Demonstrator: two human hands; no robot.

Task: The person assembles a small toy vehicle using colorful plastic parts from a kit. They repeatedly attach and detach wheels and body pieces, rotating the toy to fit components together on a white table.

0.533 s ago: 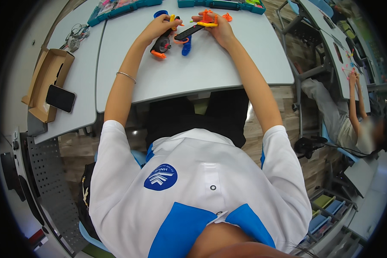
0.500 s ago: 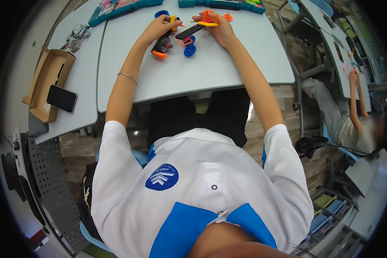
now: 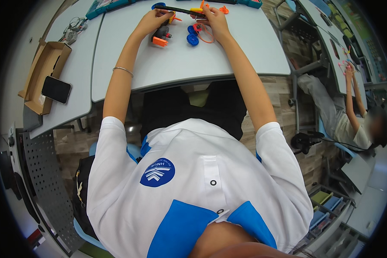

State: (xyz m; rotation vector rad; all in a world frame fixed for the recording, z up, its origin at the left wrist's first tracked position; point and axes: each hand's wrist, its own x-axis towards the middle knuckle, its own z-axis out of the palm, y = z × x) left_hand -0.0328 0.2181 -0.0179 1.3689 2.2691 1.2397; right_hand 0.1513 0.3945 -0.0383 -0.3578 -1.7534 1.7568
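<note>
Both hands are at the far side of the white table. Closed fingers of my left hand [image 3: 152, 21] hold a toy assembly with a black body [image 3: 161, 32], a wheel, an orange block [image 3: 160, 41] and a yellow piece. Gripped in my right hand [image 3: 217, 22] is a long black bar [image 3: 180, 10] with yellow and orange pieces at its right end. The bar's left end reaches over my left hand; whether it touches the assembly I cannot tell. Between the hands are blue gears [image 3: 192, 40], a pink connector [image 3: 197, 28] and an orange loop [image 3: 210, 36] near my right wrist.
A blue round piece [image 3: 158, 5] and an orange piece [image 3: 224, 9] lie beyond the hands. Teal cases [image 3: 249, 3] stand at the far edge. On the left table are a cardboard box [image 3: 56, 64], a phone [image 3: 56, 89] and cables [image 3: 74, 28]. Another person sits at right.
My right hand has turned the black bar from a downward slant to nearly level, its left end now above my left hand. The assembly in my left hand has tilted. The view has shifted slightly.
</note>
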